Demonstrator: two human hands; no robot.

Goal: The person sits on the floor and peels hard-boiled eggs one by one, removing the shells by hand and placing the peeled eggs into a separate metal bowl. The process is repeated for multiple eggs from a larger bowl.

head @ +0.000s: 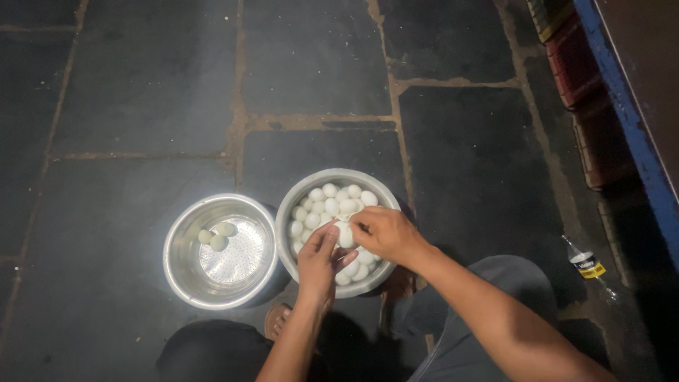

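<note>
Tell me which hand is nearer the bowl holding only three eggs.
Left. The left hand is over the full bowl's near edge, just right of the three-egg bowl; the right hand is farther right.

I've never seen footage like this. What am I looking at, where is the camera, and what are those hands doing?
There is no machine here: a person wears a camera on the head, looking down at their own two bare hands. They crouch on a dark stone-slab floor. Both the left hand and the right hand hold one white egg over a round steel bowl full of white eggs. Beside it stands a second steel bowl holding three eggs. A clear plastic bottle lies on the right.
</note>
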